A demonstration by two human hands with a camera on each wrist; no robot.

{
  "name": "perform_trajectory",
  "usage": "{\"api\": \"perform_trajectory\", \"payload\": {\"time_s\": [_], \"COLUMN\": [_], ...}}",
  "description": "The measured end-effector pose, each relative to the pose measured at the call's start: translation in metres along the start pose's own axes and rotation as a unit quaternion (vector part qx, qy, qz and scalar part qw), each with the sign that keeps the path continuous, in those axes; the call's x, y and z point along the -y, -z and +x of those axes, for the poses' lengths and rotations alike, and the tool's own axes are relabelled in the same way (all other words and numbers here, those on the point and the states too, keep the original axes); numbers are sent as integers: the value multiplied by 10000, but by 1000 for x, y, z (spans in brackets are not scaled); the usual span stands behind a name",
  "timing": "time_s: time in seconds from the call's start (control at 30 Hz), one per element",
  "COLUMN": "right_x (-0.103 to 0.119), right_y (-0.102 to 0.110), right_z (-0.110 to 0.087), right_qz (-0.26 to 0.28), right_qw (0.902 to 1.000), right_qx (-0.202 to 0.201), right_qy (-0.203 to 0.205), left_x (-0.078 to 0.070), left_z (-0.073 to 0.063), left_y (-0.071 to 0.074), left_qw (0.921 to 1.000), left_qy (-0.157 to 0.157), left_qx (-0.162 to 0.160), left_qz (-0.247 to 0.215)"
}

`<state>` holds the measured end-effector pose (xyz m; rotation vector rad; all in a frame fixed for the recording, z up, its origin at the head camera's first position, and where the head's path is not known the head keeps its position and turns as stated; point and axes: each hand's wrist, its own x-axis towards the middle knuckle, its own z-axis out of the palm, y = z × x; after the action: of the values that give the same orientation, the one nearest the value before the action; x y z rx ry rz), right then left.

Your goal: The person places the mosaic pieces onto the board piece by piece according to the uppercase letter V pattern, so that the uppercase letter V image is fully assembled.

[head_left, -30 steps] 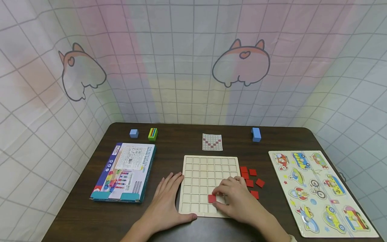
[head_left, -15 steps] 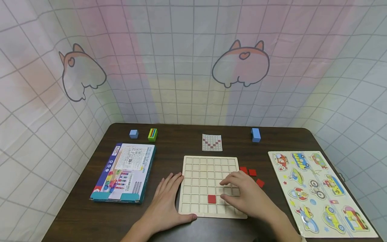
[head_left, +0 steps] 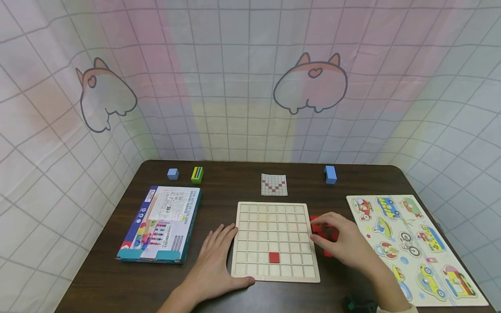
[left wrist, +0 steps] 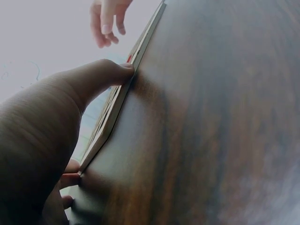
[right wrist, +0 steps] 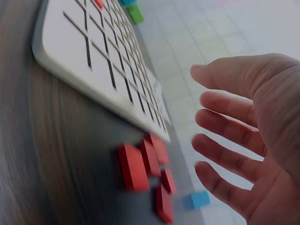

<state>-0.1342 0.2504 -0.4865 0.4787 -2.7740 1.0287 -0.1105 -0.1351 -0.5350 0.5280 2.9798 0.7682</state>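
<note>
One red tile (head_left: 274, 258) on board (head_left: 273, 224); left hand (head_left: 214, 263) spread against board, right hand (head_left: 349, 244) wide near loose tiles (right wrist: 134, 169).

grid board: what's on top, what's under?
On top of the grid board: one red tile, second row from the near edge. The left hand has its thumb at that edge. Underneath can't be seen; the board covers it.
</note>
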Motion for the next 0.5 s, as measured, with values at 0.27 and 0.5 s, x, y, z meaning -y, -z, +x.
{"api": "perform_trajectory", "payload": {"time_s": [0.27, 0.5], "right_x": [-19, -31], "right_y": [16, 24], "right_z": [-6, -12], "right_qz": [-271, -470], "right_qw": [9982, 9958], "right_qx": [-118, -85], "right_qy": [-528, -778], "left_x": [1, 1], "left_z": [-1, -1], "left_y": [-1, 0], "left_qw": [10000, 10000], "left_qy": [15, 53], "left_qx": [13, 71], "left_qz": [14, 1]}}
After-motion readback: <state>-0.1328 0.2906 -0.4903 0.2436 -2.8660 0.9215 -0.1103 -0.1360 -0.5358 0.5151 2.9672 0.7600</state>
